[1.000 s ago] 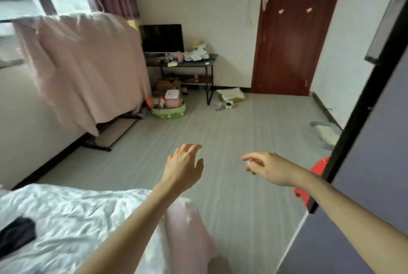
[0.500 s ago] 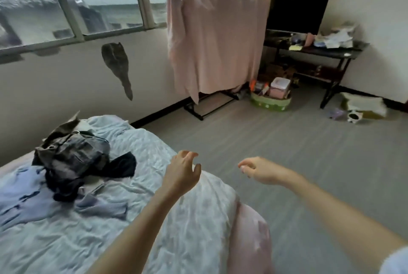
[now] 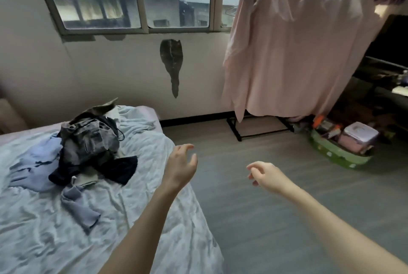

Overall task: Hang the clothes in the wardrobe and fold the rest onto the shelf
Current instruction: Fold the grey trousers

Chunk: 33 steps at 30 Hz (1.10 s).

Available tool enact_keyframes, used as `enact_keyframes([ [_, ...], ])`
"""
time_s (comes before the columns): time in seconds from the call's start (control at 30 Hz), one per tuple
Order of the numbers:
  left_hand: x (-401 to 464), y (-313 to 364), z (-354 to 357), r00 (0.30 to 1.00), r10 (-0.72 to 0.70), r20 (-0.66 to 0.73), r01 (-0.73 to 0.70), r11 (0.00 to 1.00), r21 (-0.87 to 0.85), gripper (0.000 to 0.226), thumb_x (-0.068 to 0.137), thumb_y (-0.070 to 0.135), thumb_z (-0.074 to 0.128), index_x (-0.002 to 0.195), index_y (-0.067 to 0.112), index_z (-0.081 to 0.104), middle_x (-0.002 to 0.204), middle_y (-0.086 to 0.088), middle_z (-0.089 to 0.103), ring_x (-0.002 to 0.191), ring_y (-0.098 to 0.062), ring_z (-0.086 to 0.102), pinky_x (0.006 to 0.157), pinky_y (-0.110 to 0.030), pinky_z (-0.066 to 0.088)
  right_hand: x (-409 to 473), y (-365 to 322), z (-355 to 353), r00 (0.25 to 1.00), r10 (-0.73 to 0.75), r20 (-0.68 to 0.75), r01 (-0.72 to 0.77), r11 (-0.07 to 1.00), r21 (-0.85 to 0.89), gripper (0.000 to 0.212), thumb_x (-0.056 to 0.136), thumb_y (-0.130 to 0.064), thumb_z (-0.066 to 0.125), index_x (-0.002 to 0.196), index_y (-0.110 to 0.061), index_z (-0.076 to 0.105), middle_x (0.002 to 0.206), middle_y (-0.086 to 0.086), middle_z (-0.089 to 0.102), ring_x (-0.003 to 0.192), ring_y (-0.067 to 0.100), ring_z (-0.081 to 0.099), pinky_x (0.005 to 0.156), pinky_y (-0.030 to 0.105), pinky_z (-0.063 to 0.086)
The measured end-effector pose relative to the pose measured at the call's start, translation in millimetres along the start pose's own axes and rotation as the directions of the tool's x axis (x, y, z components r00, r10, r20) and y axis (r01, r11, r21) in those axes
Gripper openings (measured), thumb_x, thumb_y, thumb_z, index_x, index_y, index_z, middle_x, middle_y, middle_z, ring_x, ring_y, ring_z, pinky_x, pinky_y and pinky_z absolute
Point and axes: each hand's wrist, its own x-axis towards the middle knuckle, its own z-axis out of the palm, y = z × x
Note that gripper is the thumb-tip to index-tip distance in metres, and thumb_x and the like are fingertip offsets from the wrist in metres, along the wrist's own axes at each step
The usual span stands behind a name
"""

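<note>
Both hands empty, left hand [image 3: 181,166] and right hand [image 3: 263,174] loosely curled; next, lift one garment off the clothes pile [image 3: 88,147] on the bed [image 3: 154,218], not a clump.

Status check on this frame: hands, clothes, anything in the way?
Left hand and right hand both empty, fingers loosely curled. Clothes pile untouched on the bed. Nothing between hands and pile.

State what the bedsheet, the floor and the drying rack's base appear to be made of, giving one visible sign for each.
Bedsheet: thin woven cloth, matte; it creases finely.
Floor: wood-look planks, perhaps laminate or vinyl; grey grain streaks, slight sheen.
Drying rack's base: probably black-painted metal tube; thin, straight bars.
</note>
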Motion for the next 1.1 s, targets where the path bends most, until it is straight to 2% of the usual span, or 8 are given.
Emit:
enact_keyframes([
  [0.2,50,-20,28,0.986,-0.079,-0.149,0.077,0.997,-0.017,0.03,0.092,0.012,0.052,0.122,0.011,0.058,0.124,-0.004,0.057,0.116,-0.017,0.051,0.094,-0.02,0.035,89,-25,8,0.979,-0.184,0.092,0.184,0.983,0.01,0.03,0.096,-0.015,0.037,0.118,-0.016,0.057,0.101,0.001,0.067,0.094,0.017,0.063,0.063,0.016,0.043],
  [0.37,123,-43,47,0.979,-0.117,-0.17,0.118,0.993,-0.007,0.029,0.092,0.013,0.052,0.12,0.011,0.058,0.124,-0.004,0.056,0.119,-0.017,0.049,0.098,-0.022,0.034,179,-36,21,0.952,-0.251,0.177,0.259,0.965,-0.027,0.03,0.095,-0.017,0.039,0.116,-0.018,0.06,0.107,0.003,0.066,0.1,0.019,0.06,0.086,0.027,0.045],
  [0.57,218,-93,35,0.925,-0.314,-0.214,0.318,0.948,-0.02,0.03,0.093,0.018,0.051,0.122,0.011,0.057,0.128,-0.006,0.053,0.123,-0.02,0.046,0.104,-0.03,0.036,318,-105,40,0.869,-0.3,0.394,0.383,0.911,-0.151,0.032,0.095,-0.016,0.035,0.116,-0.007,0.057,0.112,0.009,0.066,0.1,0.027,0.061,0.086,0.033,0.048],
  [0.67,243,-123,14,0.886,-0.38,-0.265,0.397,0.918,0.012,0.035,0.093,0.021,0.052,0.127,0.012,0.052,0.133,-0.005,0.048,0.125,-0.02,0.042,0.104,-0.033,0.036,367,-149,67,0.812,-0.367,0.453,0.457,0.884,-0.102,0.033,0.095,-0.018,0.036,0.119,-0.011,0.057,0.117,0.01,0.064,0.105,0.027,0.059,0.088,0.032,0.046],
  [0.8,265,-171,-9,0.787,-0.509,-0.349,0.57,0.816,0.096,0.051,0.092,0.033,0.052,0.139,0.02,0.036,0.141,-0.004,0.033,0.128,-0.024,0.034,0.097,-0.033,0.036,419,-186,121,0.731,-0.409,0.546,0.495,0.869,-0.013,0.036,0.094,-0.02,0.035,0.125,-0.018,0.054,0.121,0.006,0.062,0.109,0.023,0.059,0.091,0.031,0.045],
  [0.93,291,-235,-20,0.739,-0.602,-0.304,0.674,0.644,0.362,0.069,0.092,0.04,0.049,0.148,0.025,0.012,0.151,-0.003,0.014,0.137,-0.025,0.021,0.101,-0.039,0.036,477,-218,191,0.656,-0.418,0.628,0.508,0.86,0.042,0.038,0.094,-0.02,0.034,0.128,-0.018,0.051,0.105,0.003,0.065,0.089,0.019,0.063,0.079,0.03,0.049],
  [1.03,318,-303,-36,0.623,-0.72,-0.307,0.774,0.508,0.379,0.078,0.092,0.04,0.05,0.15,0.023,0.0,0.156,-0.006,0.001,0.142,-0.028,0.009,0.107,-0.044,0.031,525,-237,254,0.6,-0.425,0.678,0.531,0.845,0.06,0.038,0.094,-0.022,0.034,0.129,-0.019,0.049,0.114,0.002,0.062,0.089,0.015,0.061,0.064,0.023,0.044],
  [1.1,335,-342,-46,0.529,-0.784,-0.323,0.84,0.431,0.33,0.082,0.091,0.039,0.052,0.149,0.022,-0.003,0.156,-0.007,-0.001,0.142,-0.03,0.01,0.107,-0.046,0.031,549,-244,288,0.574,-0.404,0.712,0.516,0.854,0.068,0.039,0.094,-0.021,0.034,0.131,-0.017,0.047,0.121,0.005,0.059,0.093,0.015,0.058,0.069,0.022,0.041],
])
